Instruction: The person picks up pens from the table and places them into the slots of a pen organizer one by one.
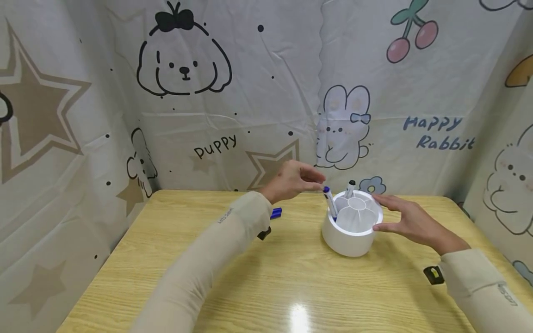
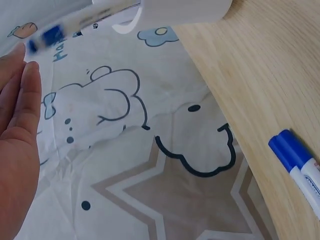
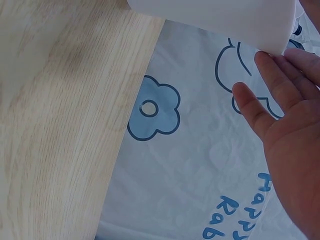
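Observation:
A round white pen holder with divided compartments stands on the table's right half. A white marker with blue ends leans in its left compartment, cap end up; a black-capped marker stands at the back. My left hand is beside the blue cap; in the left wrist view its extended fingers hold nothing, just short of the blurred marker. With thumb and fingers spread and fairly straight, my right hand touches the holder's right rim; its fingertips meet the white wall in the right wrist view.
Two blue-capped markers lie side by side on the wooden table, partly hidden behind the left sleeve in the head view. A printed curtain hangs along the table's back edge and both sides.

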The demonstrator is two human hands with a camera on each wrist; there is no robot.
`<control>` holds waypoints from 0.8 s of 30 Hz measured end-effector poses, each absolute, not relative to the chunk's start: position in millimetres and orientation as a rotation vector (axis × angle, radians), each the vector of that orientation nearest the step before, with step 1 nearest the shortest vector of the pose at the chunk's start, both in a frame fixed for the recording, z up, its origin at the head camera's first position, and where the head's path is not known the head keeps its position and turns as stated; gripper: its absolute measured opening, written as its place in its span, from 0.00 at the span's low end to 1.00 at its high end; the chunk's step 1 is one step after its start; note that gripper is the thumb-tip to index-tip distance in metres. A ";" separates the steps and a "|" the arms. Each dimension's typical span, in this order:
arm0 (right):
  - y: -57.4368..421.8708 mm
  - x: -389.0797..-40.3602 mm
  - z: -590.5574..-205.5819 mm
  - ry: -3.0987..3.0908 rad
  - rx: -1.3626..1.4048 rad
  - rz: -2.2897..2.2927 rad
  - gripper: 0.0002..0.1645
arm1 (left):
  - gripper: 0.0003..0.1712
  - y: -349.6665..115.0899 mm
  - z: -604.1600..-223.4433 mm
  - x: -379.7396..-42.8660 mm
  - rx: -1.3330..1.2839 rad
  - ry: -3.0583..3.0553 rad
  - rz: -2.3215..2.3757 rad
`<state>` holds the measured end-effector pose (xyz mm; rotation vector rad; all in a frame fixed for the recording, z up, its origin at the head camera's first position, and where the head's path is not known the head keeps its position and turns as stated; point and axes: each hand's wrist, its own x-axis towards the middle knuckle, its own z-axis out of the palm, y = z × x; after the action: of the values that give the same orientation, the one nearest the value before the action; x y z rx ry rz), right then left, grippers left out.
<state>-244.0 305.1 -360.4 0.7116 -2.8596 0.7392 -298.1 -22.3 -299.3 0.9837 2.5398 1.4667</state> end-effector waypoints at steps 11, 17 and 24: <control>309.2 -241.7 -362.1 -2.816 0.735 0.751 0.49 | 0.12 -42.8 -317.7 -301.1 0.859 2.550 1.466; 310.7 -242.7 -361.9 -2.770 0.768 0.741 0.47 | 0.13 -65.8 -335.0 -302.8 0.815 2.543 1.468; 310.2 -245.3 -361.6 -2.733 0.794 0.746 0.44 | 0.13 -97.2 -352.0 -302.4 0.737 2.532 1.502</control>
<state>-245.3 310.2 -361.6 0.7941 -2.7334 0.7456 -302.4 -97.2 -352.0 0.7368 2.5320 1.5022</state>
